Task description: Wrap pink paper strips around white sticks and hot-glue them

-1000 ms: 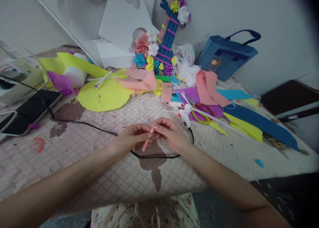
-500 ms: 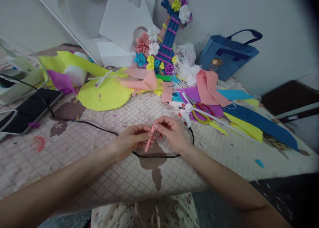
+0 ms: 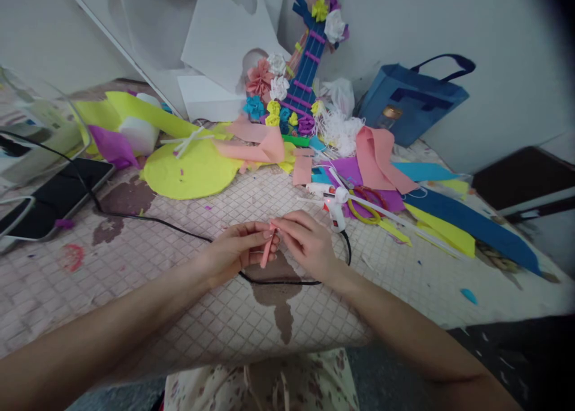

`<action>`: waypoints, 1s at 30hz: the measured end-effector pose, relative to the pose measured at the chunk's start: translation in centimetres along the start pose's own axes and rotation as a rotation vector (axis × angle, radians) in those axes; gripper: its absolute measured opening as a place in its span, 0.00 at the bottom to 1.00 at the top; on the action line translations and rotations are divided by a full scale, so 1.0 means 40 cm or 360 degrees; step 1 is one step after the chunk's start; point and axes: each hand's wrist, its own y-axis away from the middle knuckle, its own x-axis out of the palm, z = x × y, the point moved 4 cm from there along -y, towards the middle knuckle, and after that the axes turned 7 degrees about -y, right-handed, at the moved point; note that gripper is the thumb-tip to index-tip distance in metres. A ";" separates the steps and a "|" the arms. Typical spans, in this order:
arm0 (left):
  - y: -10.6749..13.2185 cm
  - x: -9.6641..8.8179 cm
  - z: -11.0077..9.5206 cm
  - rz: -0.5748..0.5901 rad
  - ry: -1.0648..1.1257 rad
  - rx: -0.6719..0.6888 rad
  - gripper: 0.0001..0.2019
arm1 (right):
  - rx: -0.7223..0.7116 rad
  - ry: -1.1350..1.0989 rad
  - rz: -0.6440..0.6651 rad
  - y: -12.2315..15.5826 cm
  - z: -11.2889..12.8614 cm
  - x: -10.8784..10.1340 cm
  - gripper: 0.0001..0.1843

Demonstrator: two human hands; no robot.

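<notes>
A narrow folded strip of pink crepe paper (image 3: 266, 255) is held in front of me above the table. My left hand (image 3: 245, 243) pinches it between thumb and fingers, with its lower end sticking out downward. My right hand (image 3: 305, 240) has its thumb and fingertips closed on the strip's top end. Just beyond the right hand lies a white hot glue gun (image 3: 335, 210), a small red light on its body and its black cord running under my hands. Scissors with yellow and red handles (image 3: 365, 210) lie beside the gun.
Against the wall leans a blue paper guitar (image 3: 305, 69) with paper flowers. Yellow crepe paper (image 3: 188, 174) spreads at left, near a phone (image 3: 58, 198). A blue bag (image 3: 408, 102) stands at back right; blue and yellow strips (image 3: 476, 225) lie at right.
My right hand's fingers have shifted slightly left at the strip's top and curl more over it. The strip stays in my left hand, a little higher.
</notes>
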 end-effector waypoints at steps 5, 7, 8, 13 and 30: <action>-0.002 -0.009 -0.008 -0.0014 -0.0051 0.0104 0.07 | -0.0097 0.0193 0.0118 0.004 -0.006 0.006 0.23; -0.003 -0.013 -0.014 -0.0021 -0.0108 0.0166 0.07 | -0.0102 0.0174 0.0121 0.002 -0.004 0.005 0.25; -0.003 -0.015 -0.017 -0.0029 -0.0152 0.0207 0.07 | -0.0084 0.0131 0.0111 0.000 -0.003 0.004 0.25; 0.003 -0.017 -0.044 -0.0121 -0.0458 0.0518 0.07 | 0.0092 -0.0203 0.0075 -0.004 0.006 0.006 0.26; 0.033 -0.031 -0.083 -0.0630 -0.1218 0.1038 0.07 | 0.0387 -0.0894 0.0146 0.014 0.000 0.041 0.24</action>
